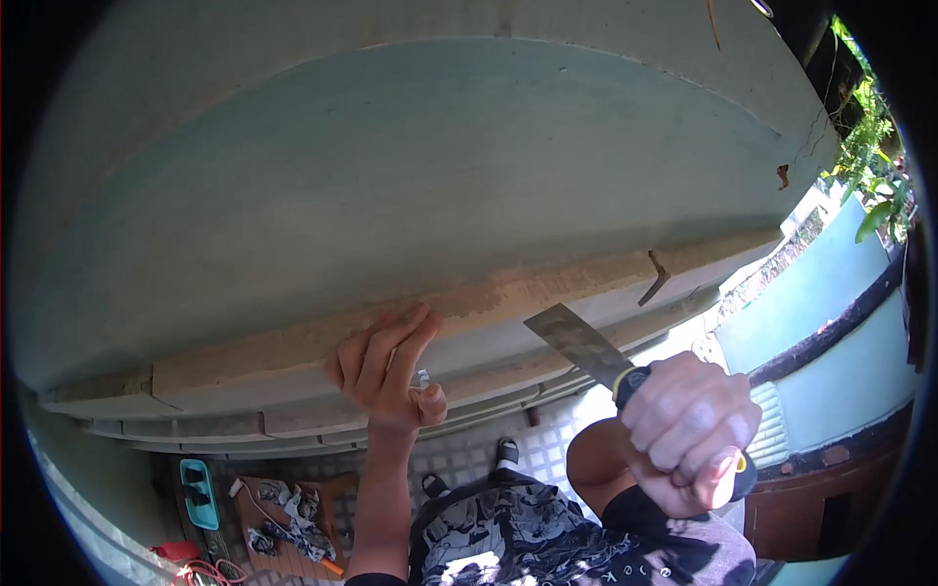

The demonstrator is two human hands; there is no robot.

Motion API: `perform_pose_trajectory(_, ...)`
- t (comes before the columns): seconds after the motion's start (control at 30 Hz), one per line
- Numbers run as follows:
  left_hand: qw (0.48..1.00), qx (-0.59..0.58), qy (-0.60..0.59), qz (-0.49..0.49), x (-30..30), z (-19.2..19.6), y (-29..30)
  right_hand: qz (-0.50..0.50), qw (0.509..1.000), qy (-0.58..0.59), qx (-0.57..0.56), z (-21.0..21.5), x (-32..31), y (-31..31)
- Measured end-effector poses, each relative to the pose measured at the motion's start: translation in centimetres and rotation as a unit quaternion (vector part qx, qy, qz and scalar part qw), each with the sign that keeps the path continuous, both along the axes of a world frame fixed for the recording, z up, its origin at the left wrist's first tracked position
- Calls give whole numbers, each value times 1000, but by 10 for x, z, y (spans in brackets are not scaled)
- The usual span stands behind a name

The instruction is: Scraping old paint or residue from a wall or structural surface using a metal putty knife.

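Observation:
My right hand (689,430) is closed round the dark, yellow-trimmed handle of a putty knife (581,342). Its wide metal blade points up and left, with the tip a little below the ledge (234,376) in the picture; whether they touch I cannot tell. On the ledge's front edge rest the fingertips of my left hand (383,366), fingers stretched out and holding nothing. Patchy, rough, tan-coloured material covers the ledge's top edge. Behind it rises a smooth pale green wall (410,176).
Lower ledges (322,420) run beneath the top one. At lower left stand a small wooden table (342,483) with crumpled cloths (293,508) and a turquoise tray (200,498). A red cord (210,571) lies nearby. Green plants (865,127) hang at upper right.

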State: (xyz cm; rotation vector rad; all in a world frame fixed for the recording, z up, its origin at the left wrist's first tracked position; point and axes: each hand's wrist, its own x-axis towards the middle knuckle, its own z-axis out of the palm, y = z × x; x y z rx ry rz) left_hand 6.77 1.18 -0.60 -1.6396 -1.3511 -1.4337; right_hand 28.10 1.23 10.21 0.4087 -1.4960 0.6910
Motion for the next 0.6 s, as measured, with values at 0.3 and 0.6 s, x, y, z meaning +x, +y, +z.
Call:
perform_pose_trajectory(0.3,1000,-11,15,7,0,0,0,-81,991,-93,-57,-6,-7,2)
perform_pose_trajectory(0.6,999,-26,20,8,1,2,-1,-172,977,-76,-104,-3,-16,6)
